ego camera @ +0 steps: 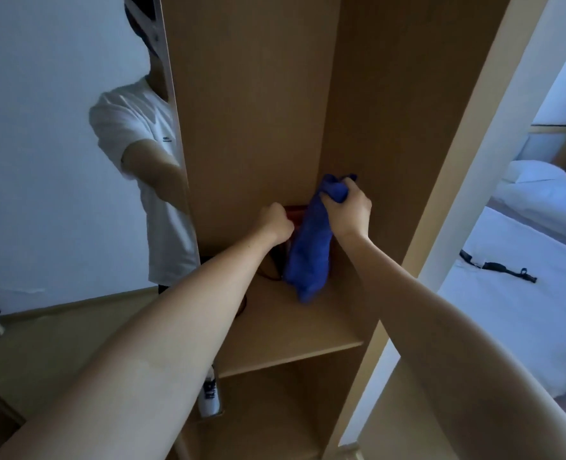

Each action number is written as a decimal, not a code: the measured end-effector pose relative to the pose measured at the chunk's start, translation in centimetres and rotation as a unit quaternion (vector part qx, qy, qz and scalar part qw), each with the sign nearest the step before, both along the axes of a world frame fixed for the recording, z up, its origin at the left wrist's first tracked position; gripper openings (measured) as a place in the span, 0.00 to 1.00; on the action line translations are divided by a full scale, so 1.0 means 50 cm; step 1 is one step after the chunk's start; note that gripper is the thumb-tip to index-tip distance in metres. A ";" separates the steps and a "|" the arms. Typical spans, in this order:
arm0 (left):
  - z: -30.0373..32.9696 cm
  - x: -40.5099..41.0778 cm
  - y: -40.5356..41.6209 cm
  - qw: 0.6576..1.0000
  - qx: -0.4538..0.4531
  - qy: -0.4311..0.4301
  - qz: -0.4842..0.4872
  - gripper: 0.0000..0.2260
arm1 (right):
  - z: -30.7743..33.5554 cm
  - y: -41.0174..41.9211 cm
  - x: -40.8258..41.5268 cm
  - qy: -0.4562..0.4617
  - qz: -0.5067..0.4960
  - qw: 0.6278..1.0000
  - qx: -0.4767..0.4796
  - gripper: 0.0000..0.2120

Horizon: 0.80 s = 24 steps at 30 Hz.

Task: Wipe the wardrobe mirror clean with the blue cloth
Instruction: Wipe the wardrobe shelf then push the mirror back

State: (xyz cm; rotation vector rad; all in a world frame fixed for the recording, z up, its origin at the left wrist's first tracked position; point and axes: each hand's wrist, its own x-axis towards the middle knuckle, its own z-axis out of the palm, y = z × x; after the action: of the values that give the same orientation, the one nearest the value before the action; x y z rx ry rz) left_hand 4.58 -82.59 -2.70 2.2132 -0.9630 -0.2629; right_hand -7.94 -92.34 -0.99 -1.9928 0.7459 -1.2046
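both forearms reach in over the wardrobe shelf. above that shelf the right hand clenches the top of the blue cloth, which hangs limp; it looks soft and light, best bunched into a pad. the left hand is fisted beside it, contents unclear. left of the shelf stands the mirror.
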 end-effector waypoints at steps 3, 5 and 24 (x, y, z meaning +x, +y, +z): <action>-0.015 0.012 -0.021 0.999 0.018 -0.019 0.030 0.07 | -0.027 -0.005 0.004 -0.043 0.009 0.999 0.009 0.06; -0.038 0.007 -0.027 0.998 0.030 -0.017 0.045 0.06 | -0.077 0.000 -0.003 -0.044 0.010 0.998 0.050 0.10; -0.292 -0.082 -0.039 0.975 0.205 0.034 0.084 0.11 | -0.433 -0.089 -0.080 0.402 0.018 0.810 0.427 0.39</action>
State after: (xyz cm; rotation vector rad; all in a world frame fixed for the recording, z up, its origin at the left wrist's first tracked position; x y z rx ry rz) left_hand 0.51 -84.56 -17.32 2.6235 -0.7248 -0.4921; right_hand -11.96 -96.79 -22.63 -1.6120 1.3402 0.1486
